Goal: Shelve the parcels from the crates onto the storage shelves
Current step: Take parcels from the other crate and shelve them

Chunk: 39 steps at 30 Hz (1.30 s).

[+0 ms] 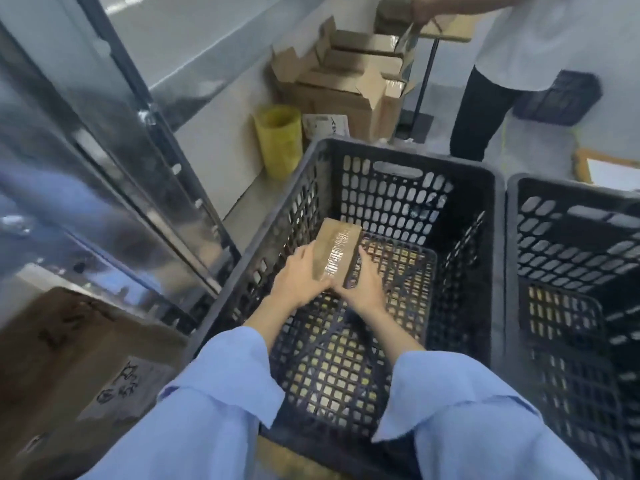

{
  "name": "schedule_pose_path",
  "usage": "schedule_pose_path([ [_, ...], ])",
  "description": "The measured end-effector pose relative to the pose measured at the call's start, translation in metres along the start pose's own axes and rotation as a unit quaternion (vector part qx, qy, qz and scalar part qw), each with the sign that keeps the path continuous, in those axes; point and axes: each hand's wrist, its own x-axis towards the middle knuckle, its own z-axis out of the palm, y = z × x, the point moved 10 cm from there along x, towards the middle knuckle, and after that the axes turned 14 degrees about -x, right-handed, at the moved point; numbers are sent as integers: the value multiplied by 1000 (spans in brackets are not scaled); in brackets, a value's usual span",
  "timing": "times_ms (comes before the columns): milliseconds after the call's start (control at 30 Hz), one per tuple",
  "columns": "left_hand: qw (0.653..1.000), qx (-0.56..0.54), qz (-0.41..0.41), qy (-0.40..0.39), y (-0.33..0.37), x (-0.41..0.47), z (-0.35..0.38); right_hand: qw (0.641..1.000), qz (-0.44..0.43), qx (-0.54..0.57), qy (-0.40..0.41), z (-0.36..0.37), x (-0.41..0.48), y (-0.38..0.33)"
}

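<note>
At lower center, our 2 blue sleeves (225, 403) reach into a black crate (408, 152). Mid-frame, inside it, our left hand (298, 285) and right hand (363, 289) grasp a small taped brown parcel (336, 252), fingers curled along its 2 long sides. A second crate (571, 209) sits at right, and metal shelving (104, 150) runs up the left. Top center, a yellow bin (278, 140) stands beside stacked cartons (346, 84).

Floor (221, 147): pale grey, smooth, evenly lit.
On my left: a shiny metal frame (114, 140), blurred and full of reflections.
Ahead of me: open cardboard boxes (346, 81) in a heap, with a yellow bin (278, 140) just beside them.
Past the boxes: a black pole stand (427, 74).
By my left elbow: a brown carton (69, 358) with handwriting on it.
</note>
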Motion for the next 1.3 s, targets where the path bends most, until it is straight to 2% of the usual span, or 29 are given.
schedule_pose_path([
  [333,998,-13,-24,-51,-43,28,38,1000,13,11,2,32,15,24],
  [533,999,-15,9,-27,-45,35,45,1000,0,7,-13,39,21,21],
  [767,992,-111,-57,-19,-76,41,50,1000,9,12,-26,45,24,27],
  [1067,978,-203,-55,5,-64,51,44,998,33,56,-22,46,33,28],
  [1300,984,-178,-10,33,-34,51,21,996,37,76,-1,28,45,13],
])
